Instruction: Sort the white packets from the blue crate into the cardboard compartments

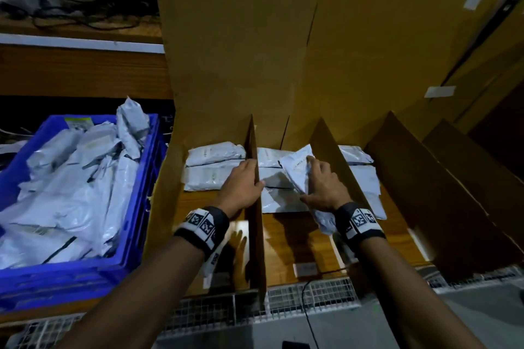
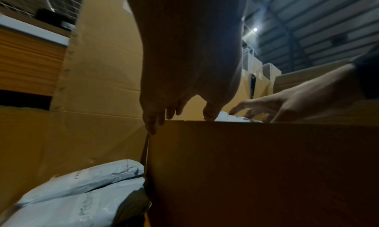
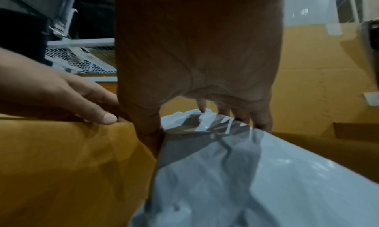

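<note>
dim wooden shelf with cardboard compartments [image 1: 334, 150], their fronts cut off below; the right hand [image 1: 326, 184] grips a crinkled glossy white packet [image 1: 297, 170] tilted over the second compartment, its tail hidden under the wrist, while the left hand [image 1: 241, 187] pinches the divider [image 1: 256, 224] beside a blue crate [image 1: 141, 193].

1. The blue crate [image 1: 141, 207] is cut off by the head view's left edge.
2. Print on the held packet [image 1: 297, 173] is too small to read.
3. The divider [image 2: 256, 165] hides the right hand [image 2: 287, 105] fingertips in the left wrist view.
</note>
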### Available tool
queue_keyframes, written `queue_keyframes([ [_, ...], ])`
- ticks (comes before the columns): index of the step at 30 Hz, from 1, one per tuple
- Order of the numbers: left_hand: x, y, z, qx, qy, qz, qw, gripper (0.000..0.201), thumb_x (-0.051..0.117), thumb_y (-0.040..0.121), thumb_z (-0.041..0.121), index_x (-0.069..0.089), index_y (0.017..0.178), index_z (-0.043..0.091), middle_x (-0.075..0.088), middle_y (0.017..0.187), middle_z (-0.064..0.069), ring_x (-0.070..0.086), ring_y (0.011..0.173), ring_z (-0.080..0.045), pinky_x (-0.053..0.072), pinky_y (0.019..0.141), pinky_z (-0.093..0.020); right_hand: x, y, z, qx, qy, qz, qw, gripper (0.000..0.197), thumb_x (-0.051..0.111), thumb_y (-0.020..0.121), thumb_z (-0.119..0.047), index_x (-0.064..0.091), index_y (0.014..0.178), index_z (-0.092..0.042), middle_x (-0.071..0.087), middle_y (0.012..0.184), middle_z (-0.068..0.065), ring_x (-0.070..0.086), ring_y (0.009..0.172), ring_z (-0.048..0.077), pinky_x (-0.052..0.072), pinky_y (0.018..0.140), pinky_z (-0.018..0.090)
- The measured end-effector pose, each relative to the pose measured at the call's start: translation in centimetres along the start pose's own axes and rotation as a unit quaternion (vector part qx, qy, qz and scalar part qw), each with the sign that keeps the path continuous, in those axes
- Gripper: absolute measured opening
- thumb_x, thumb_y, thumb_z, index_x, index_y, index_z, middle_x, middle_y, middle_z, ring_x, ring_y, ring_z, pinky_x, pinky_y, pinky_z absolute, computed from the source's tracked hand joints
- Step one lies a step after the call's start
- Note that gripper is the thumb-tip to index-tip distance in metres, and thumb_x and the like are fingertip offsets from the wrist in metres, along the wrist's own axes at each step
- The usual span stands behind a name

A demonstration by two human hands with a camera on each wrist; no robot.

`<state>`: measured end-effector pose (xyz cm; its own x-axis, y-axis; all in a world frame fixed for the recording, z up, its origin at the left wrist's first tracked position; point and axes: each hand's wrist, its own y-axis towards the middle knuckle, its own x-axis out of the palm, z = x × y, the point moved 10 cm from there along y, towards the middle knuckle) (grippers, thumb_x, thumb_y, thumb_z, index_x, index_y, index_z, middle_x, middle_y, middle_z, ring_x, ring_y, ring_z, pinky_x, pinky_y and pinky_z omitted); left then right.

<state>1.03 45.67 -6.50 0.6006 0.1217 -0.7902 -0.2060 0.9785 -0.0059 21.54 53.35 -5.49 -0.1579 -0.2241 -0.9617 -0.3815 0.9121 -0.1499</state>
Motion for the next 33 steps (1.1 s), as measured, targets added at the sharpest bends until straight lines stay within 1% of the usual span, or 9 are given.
queue_keyframes([
  [4, 2.2, 3.4, -0.1, 0.009, 0.050, -0.025, 0.998, 0.080, 0.057, 0.106, 0.041, 0.013, 0.168, 0.015, 0.011, 0.177, -0.006, 0.014, 0.161, -0.028, 0.025, 0.128, -0.050, 1.9, 2.7, 1.2, 0.020, -0.002, -0.014, 1.000, 0.116, 0.088, 0.076, -0.044, 0.012, 0.162, -0.029, 0.035, 0.154, 0.016, 0.050, 0.132, 0.048, 0.050, 0.104, 0.062],
  [7, 3.2, 5.9, 0.0, 0.011, 0.106, -0.043, 0.993, 0.082, 0.053, 0.107, 0.043, 0.007, 0.168, 0.012, 0.004, 0.177, -0.008, 0.008, 0.162, -0.031, 0.022, 0.129, -0.053, 3.1, 4.8, 1.8, 0.026, -0.006, -0.028, 0.999, 0.115, 0.089, 0.075, -0.043, 0.013, 0.161, -0.030, 0.036, 0.152, 0.018, 0.050, 0.133, 0.048, 0.050, 0.105, 0.063],
  [12, 3.9, 10.4, -0.4, -0.008, 0.132, -0.055, 0.990, 0.083, 0.052, 0.106, 0.038, 0.005, 0.168, 0.010, -0.003, 0.178, -0.009, 0.002, 0.163, -0.031, 0.021, 0.129, -0.054, 4.6, 9.7, 2.2, -0.005, -0.003, -0.069, 0.998, 0.113, 0.089, 0.078, -0.039, 0.013, 0.161, -0.030, 0.027, 0.158, 0.016, 0.047, 0.137, 0.045, 0.052, 0.105, 0.061],
  [16, 3.8, 11.9, -0.9, -0.021, 0.143, -0.042, 0.989, 0.084, 0.055, 0.104, 0.032, 0.006, 0.169, 0.010, -0.008, 0.178, -0.005, 0.004, 0.163, -0.029, 0.024, 0.128, -0.051, 5.1, 15.1, 1.0, -0.073, -0.068, -0.066, 0.993, 0.121, 0.092, 0.059, -0.066, 0.027, 0.152, -0.024, 0.042, 0.150, 0.018, 0.046, 0.134, 0.044, 0.046, 0.108, 0.057],
  [17, 3.9, 12.0, -1.0, -0.023, 0.143, -0.039, 0.989, 0.085, 0.055, 0.103, 0.031, 0.006, 0.169, 0.011, -0.008, 0.178, -0.004, 0.004, 0.163, -0.028, 0.024, 0.129, -0.049, 5.3, 16.4, 0.6, -0.089, -0.079, -0.060, 0.991, 0.119, 0.092, 0.057, -0.067, 0.028, 0.149, -0.024, 0.044, 0.148, 0.018, 0.047, 0.132, 0.046, 0.045, 0.107, 0.059],
  [20, 4.0, 12.1, -1.3, -0.031, 0.137, -0.028, 0.990, 0.085, 0.054, 0.102, 0.025, 0.004, 0.169, 0.013, -0.009, 0.178, -0.003, 0.004, 0.163, -0.025, 0.023, 0.129, -0.045, 6.4, 19.7, -0.4, -0.129, -0.102, -0.063, 0.984, 0.110, 0.091, 0.066, -0.053, 0.026, 0.151, -0.024, 0.041, 0.153, 0.016, 0.045, 0.133, 0.049, 0.040, 0.107, 0.067],
  [27, 4.2, 11.5, -1.9, -0.002, 0.121, -0.002, 0.993, 0.091, 0.058, 0.097, 0.018, 0.003, 0.169, 0.011, -0.005, 0.178, -0.006, 0.007, 0.163, -0.026, 0.027, 0.128, -0.046, 9.8, 25.5, -2.5, -0.201, -0.180, -0.088, 0.959, 0.118, 0.091, 0.071, -0.053, 0.017, 0.160, -0.031, 0.030, 0.165, 0.002, 0.038, 0.142, 0.048, 0.033, 0.112, 0.067],
  [30, 4.2, 11.3, -1.7, 0.000, 0.105, 0.004, 0.995, 0.095, 0.060, 0.095, 0.016, 0.002, 0.170, 0.013, -0.005, 0.178, -0.004, 0.011, 0.163, -0.025, 0.031, 0.127, -0.045, 10.8, 26.7, -2.2, -0.207, -0.200, -0.095, 0.953, 0.107, 0.088, 0.077, -0.049, 0.020, 0.159, -0.036, 0.029, 0.165, 0.001, 0.034, 0.143, 0.047, 0.031, 0.113, 0.068],
  [33, 4.2, 11.3, -1.5, -0.007, 0.088, 0.008, 0.996, 0.094, 0.059, 0.096, 0.013, 0.002, 0.170, 0.016, -0.007, 0.178, 0.000, 0.014, 0.162, -0.024, 0.032, 0.126, -0.043, 11.3, 27.0, -1.5, -0.195, -0.211, -0.086, 0.954, 0.083, 0.074, 0.093, -0.037, 0.022, 0.158, -0.040, 0.027, 0.164, 0.006, 0.030, 0.144, 0.048, 0.031, 0.114, 0.069],
])
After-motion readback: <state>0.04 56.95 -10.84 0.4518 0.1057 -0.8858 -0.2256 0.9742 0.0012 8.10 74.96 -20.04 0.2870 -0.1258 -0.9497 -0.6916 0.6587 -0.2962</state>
